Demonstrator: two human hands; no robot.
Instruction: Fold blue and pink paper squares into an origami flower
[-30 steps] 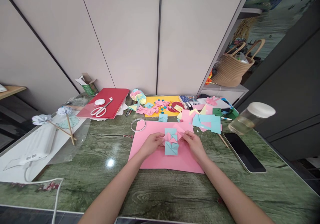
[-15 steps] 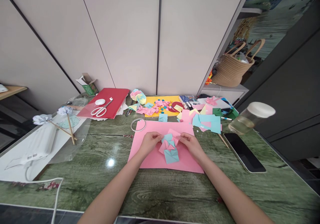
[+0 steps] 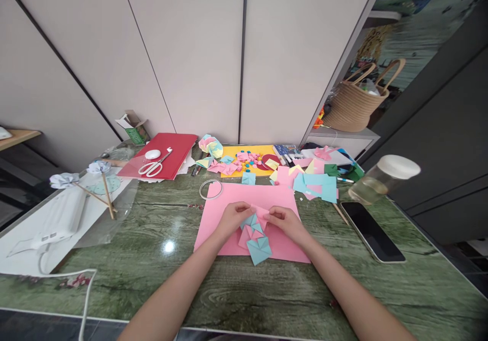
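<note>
A chain of folded pink and light blue paper pieces (image 3: 254, 233) hangs between my hands, over a pink sheet (image 3: 213, 214) on the table. My left hand (image 3: 235, 218) pinches the upper left of its top pink piece. On the other side, my right hand (image 3: 285, 221) closes its thumb and fingers on the upper right of that same piece. The lowest piece is light blue and reaches toward the sheet's near edge. A roll of clear tape (image 3: 211, 189) lies at the sheet's far left corner.
White scissors (image 3: 150, 168) rest on a red folder (image 3: 173, 148) at back left. Paper scraps (image 3: 316, 184) and a yellow sheet (image 3: 229, 152) with small balls lie behind. A phone (image 3: 371, 231) and a bottle (image 3: 369, 186) stand right; a white power strip (image 3: 63, 214) is left.
Both hands have come closer together along the chain's top piece. The folded paper chain has shifted slightly toward me and tilted, its lowest blue piece now nearer the sheet's front edge.
</note>
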